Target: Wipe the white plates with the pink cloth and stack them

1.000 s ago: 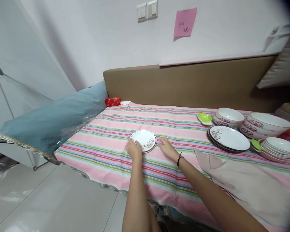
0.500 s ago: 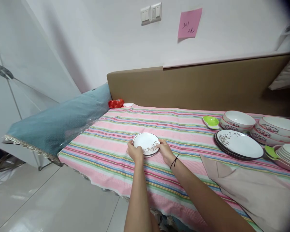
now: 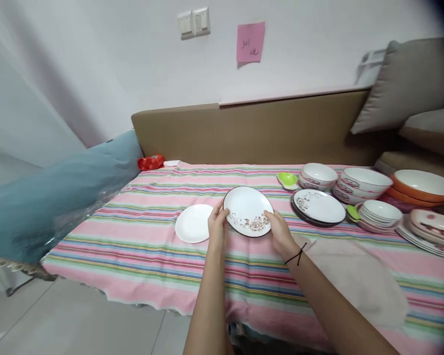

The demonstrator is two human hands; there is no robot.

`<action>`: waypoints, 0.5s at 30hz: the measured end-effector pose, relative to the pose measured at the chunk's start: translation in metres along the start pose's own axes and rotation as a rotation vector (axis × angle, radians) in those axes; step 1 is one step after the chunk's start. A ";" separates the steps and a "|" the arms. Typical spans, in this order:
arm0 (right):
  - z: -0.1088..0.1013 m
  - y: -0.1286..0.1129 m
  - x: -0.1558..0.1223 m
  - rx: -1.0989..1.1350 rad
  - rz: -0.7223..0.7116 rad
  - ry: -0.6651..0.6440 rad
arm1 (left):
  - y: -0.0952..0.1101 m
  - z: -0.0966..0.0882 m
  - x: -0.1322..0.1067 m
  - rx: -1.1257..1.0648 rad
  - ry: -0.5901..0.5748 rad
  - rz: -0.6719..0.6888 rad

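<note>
A dark-rimmed white plate with a floral pattern [image 3: 248, 211] is lifted and tilted above the striped tablecloth [image 3: 144, 236]. My left hand [image 3: 218, 227] grips its left edge and my right hand [image 3: 279, 231] grips its right edge; a black band circles the right wrist. Just left of my left hand a plain white plate [image 3: 193, 223] lies flat on the cloth.
A stack of patterned plates [image 3: 319, 207], white bowls [image 3: 318, 175], a green dish [image 3: 287, 180], an orange bowl [image 3: 424, 185] and small saucers [image 3: 379, 213] crowd the right. A beige cloth [image 3: 355, 276] lies near the front edge. A red object [image 3: 151, 161] lies at the back; a teal cushion [image 3: 59, 197] borders the left.
Both hands lifted the patterned plate off the cloth and carried it to the right, uncovering a plain white plate that stays on the cloth. The view has swung right.
</note>
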State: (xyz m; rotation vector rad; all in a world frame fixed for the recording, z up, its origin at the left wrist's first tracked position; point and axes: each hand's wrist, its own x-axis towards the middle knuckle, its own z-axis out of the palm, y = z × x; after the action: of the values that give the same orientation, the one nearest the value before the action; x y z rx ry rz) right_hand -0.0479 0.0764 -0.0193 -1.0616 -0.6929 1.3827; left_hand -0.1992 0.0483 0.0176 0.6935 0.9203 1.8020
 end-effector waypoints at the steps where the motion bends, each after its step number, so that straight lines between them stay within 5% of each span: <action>1: -0.012 -0.010 -0.001 0.001 -0.015 0.021 | -0.007 0.014 -0.004 -0.105 -0.068 -0.042; 4: -0.041 -0.035 -0.010 0.017 -0.038 -0.026 | -0.027 0.051 -0.019 -0.339 -0.194 -0.231; 7: -0.064 -0.053 -0.025 -0.007 -0.053 -0.190 | -0.041 0.072 -0.029 -0.423 -0.189 -0.394; 13: -0.120 -0.069 -0.051 -0.366 -0.193 -0.131 | -0.058 0.075 -0.022 -0.338 0.013 -0.354; 15: -0.125 -0.070 -0.051 -0.644 -0.219 -0.218 | -0.061 0.072 -0.016 -0.290 0.029 -0.316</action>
State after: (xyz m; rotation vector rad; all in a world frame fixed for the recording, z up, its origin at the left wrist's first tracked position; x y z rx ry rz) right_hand 0.0887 0.0121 0.0023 -1.2872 -1.4344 1.1124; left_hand -0.1065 0.0693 0.0057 0.3187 0.7216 1.6198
